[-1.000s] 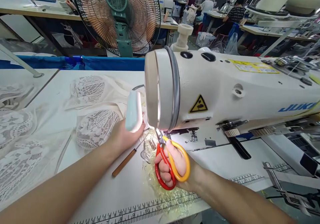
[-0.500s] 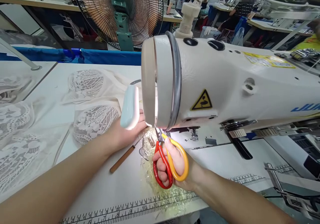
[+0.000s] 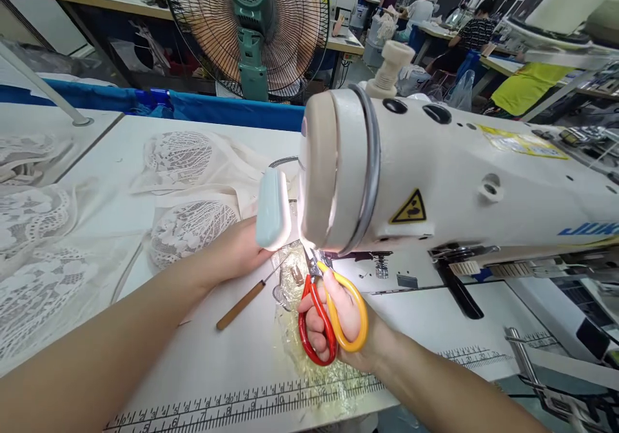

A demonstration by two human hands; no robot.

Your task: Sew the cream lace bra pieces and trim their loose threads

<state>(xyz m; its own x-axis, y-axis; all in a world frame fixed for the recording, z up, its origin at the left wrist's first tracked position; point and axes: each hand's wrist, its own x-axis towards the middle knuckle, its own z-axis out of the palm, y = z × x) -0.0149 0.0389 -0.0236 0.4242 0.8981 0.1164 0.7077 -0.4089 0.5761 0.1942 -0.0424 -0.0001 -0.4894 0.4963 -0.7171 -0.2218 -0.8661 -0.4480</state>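
Observation:
Scissors (image 3: 360, 304) with one red and one yellow handle are gripped in my right hand (image 3: 344, 313). Their blades point up under the head of the sewing machine (image 3: 411, 162), where the tips are hard to see. My left hand (image 3: 239, 249) rests low beside the white lace fabric (image 3: 191, 226), left of the needle area. A pale blue lamp (image 3: 269, 217) covers its fingers, so their grip is hidden. Between my hands, a wooden-handled awl (image 3: 244, 302) lies on the table.
Crumpled clear tape (image 3: 294, 330) covers the table's front near a printed ruler scale (image 3: 251, 399). More lace pieces (image 3: 43, 278) lie at left. A large fan (image 3: 251, 26) stands behind the blue cloth edge (image 3: 232, 109). People sit at other machines farther back.
The camera view has shifted, so the machine head appears farther right. My left hand has slid further behind the lamp, covering its fingers. The scissors remain in my right hand.

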